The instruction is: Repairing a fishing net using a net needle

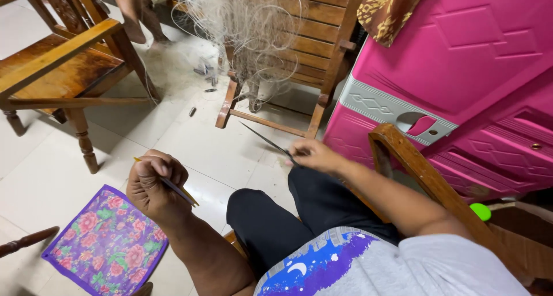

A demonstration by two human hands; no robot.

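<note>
Above the dark knee (pixel 276 215) — left hand (pixel 154 183) closed around a yellow stick (pixel 181 192), right hand (pixel 314 155) pinching a dark netting needle (pixel 268 140) — beyond, tangled net (pixel 247 25).

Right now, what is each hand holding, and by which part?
Left hand: thin yellow flat stick, gripped near its middle. Right hand: dark pointed needle, pinched at its near end.

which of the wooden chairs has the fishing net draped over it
The slatted chair at top centre, beside the pink cabinet: the pale net hangs over it. The chair with armrests at upper left is bare.
</note>
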